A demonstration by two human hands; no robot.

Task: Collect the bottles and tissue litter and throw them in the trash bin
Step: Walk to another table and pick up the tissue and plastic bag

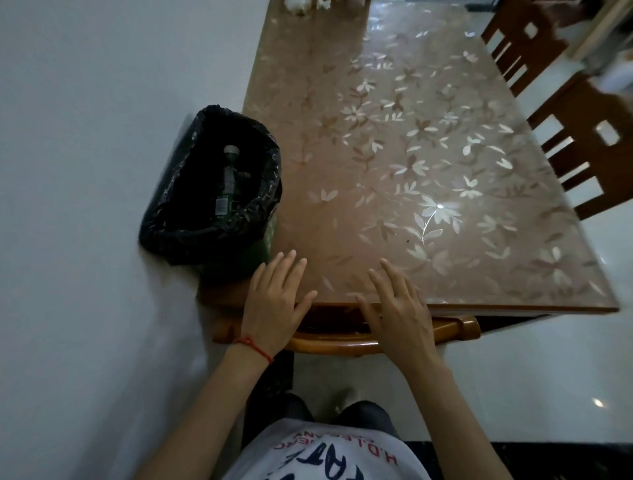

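Note:
A trash bin [164, 226] lined with a black bag stands on the floor against the table's left side. Inside it lies a clear bottle [228, 178] with a grey cap and a green label. My left hand [274, 301] rests flat on the near left corner of the table, fingers spread, holding nothing. My right hand [399, 311] lies flat at the table's near edge, also spread with nothing in it. White crumpled tissue [301, 4] sits at the table's far end, cut off by the frame's top edge.
The brown table [428, 144] has a glossy flower-patterned cover. A wooden chair back [342, 342] is tucked under its near edge, below my hands. Two wooden chairs [582, 147] stand along the right side. A white wall runs on the left.

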